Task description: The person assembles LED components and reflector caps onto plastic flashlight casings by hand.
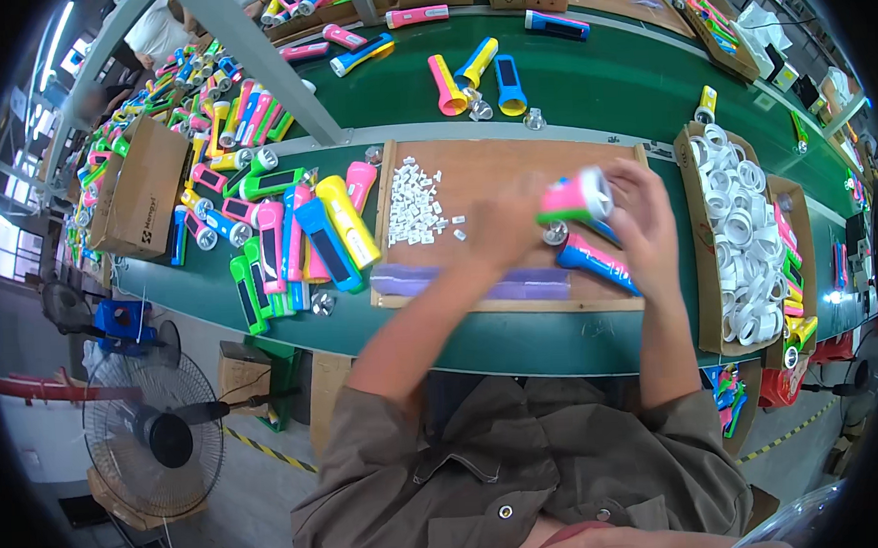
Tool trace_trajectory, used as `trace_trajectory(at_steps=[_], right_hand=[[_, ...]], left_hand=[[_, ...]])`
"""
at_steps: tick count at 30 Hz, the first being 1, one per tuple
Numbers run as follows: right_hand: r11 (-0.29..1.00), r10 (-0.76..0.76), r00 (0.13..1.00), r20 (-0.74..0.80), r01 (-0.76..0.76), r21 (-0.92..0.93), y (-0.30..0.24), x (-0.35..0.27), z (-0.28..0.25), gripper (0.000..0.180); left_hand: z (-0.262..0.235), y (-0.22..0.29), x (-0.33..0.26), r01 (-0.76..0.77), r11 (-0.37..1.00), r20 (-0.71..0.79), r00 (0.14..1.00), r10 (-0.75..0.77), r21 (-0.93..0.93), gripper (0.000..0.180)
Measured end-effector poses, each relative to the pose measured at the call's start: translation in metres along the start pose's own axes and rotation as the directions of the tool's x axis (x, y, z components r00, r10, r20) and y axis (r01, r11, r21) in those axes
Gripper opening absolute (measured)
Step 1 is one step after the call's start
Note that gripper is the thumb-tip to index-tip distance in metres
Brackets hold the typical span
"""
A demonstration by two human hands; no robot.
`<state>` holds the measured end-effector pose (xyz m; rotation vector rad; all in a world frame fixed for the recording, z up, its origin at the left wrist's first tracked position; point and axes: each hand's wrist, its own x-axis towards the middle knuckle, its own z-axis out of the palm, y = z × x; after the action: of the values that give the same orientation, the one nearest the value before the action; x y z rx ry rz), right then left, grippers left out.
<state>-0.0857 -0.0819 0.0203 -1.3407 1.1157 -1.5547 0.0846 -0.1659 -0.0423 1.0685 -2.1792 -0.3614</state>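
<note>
Both hands grip pink-green flashlight [575, 198] above wooden board [512, 158]: L hand [503, 224] steadies body, R hand [642, 221] wraps lens end; white clips [414, 202] left on board.

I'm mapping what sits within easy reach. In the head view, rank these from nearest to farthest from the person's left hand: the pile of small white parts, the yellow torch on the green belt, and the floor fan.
1. Pile of small white parts, on the board just left of the left hand.
2. Yellow torch, farther left, on the green belt.
3. Floor fan, far lower left, on the floor.
</note>
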Motion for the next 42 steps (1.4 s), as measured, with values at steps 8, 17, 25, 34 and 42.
trace_trajectory(at_steps=[8, 17, 25, 34, 42], right_hand=[[0.958, 0.259, 0.960, -0.102, -0.269, -0.098, 0.006, -0.092, -0.096, 0.022], [0.936, 0.350, 0.928, -0.125, -0.353, -0.003, 0.013, -0.105, -0.101, 0.013], [0.940, 0.334, 0.929, -0.160, -0.341, -0.017, 0.010, -0.124, -0.111, 0.012], [0.957, 0.264, 0.958, -0.113, -0.245, 0.156, 0.012, -0.124, -0.090, 0.008], [0.824, 0.311, 0.947, 0.080, -0.311, 0.473, 0.034, -0.109, -0.002, 0.034]], left_hand=[[-0.070, -0.205, 0.114, 0.569, 0.806, -0.107, 0.823, -0.558, 0.163, 0.056], [-0.023, -0.217, 0.168, -0.430, 0.717, 0.295, 0.902, 0.315, 0.549, 0.041], [-0.026, -0.215, 0.163, -0.441, 0.744, 0.298, 0.896, 0.330, 0.503, 0.037], [-0.110, -0.061, 0.093, 0.173, 0.491, 0.142, 0.985, -0.101, -0.854, 0.036], [-0.021, 0.052, -0.117, 0.594, -0.243, 0.611, 0.791, 0.007, -0.766, 0.045]])
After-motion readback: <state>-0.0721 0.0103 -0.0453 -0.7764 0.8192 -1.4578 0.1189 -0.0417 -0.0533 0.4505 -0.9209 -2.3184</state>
